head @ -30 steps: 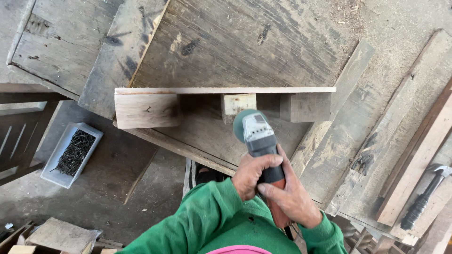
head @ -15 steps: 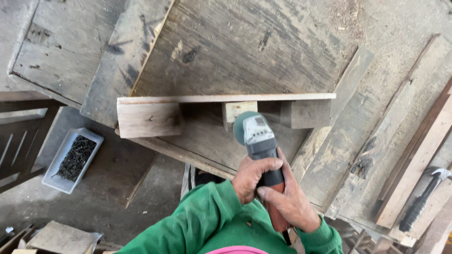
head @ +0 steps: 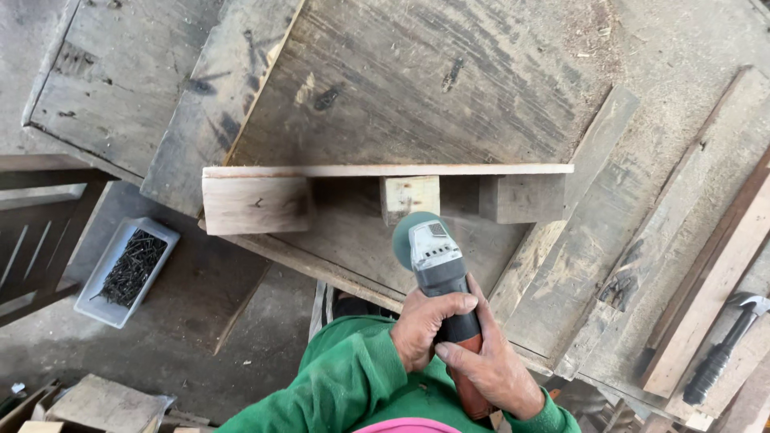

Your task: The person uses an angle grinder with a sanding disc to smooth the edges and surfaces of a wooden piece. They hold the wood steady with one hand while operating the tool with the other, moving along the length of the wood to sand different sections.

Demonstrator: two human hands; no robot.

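Both hands (head: 461, 345) round an angle grinder (head: 439, 277) (disc beside middle block (head: 409, 196)).

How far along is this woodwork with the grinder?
Done: the wooden piece, a board with three blocks under it, looks assembled. In hand: left hand and right hand hold the angle grinder, its disc at the middle block. Left: I can't tell which faces are already sanded.

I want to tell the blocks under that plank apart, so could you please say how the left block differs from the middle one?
The left block is wide and lies lengthwise at the plank's end; the middle block is narrower, nearly square-faced. The left block looks duller brown, the middle block paler. The grinder points at the middle block, away from the left one. Both are bare wood under the plank.
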